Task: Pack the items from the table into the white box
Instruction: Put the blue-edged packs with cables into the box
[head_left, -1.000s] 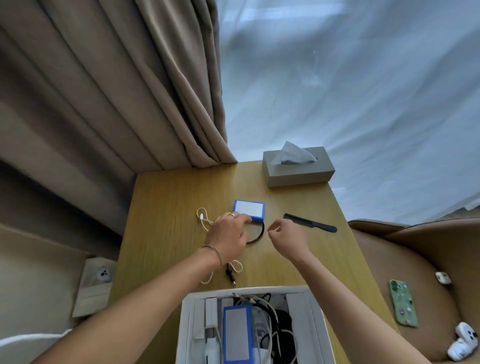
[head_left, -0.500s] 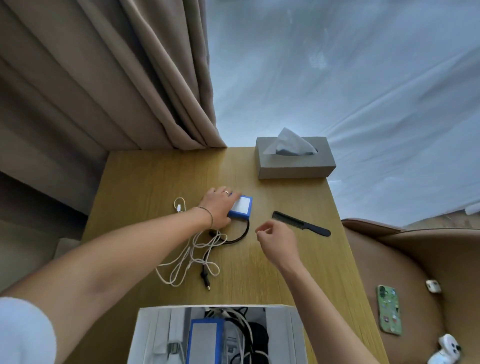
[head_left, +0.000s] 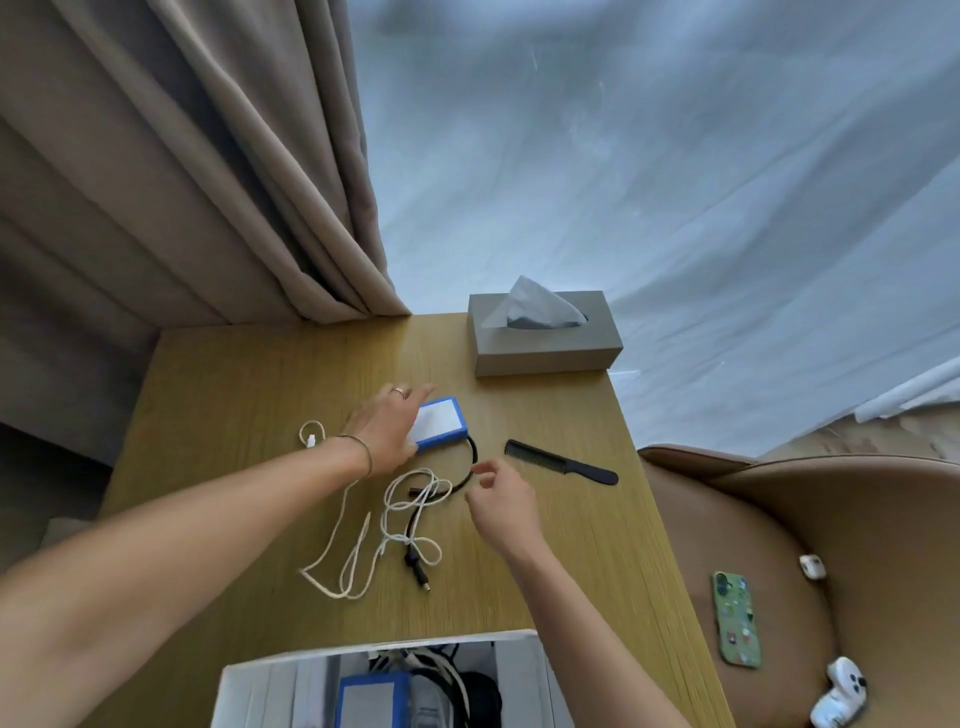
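Blue-edged device (head_left: 439, 422) flat, long axis toward tissue box (head_left: 545, 340), left hand (head_left: 387, 426) fingers extended on it, right hand (head_left: 498, 501) pinching black cable (head_left: 465, 475)

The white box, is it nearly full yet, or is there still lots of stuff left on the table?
Partly packed. The white box already holds a blue-edged device and some cables. Right now the left hand rests on the blue-edged device on the table, and the right hand hovers by its black cable. Still left: that device, the white cable and the black comb.
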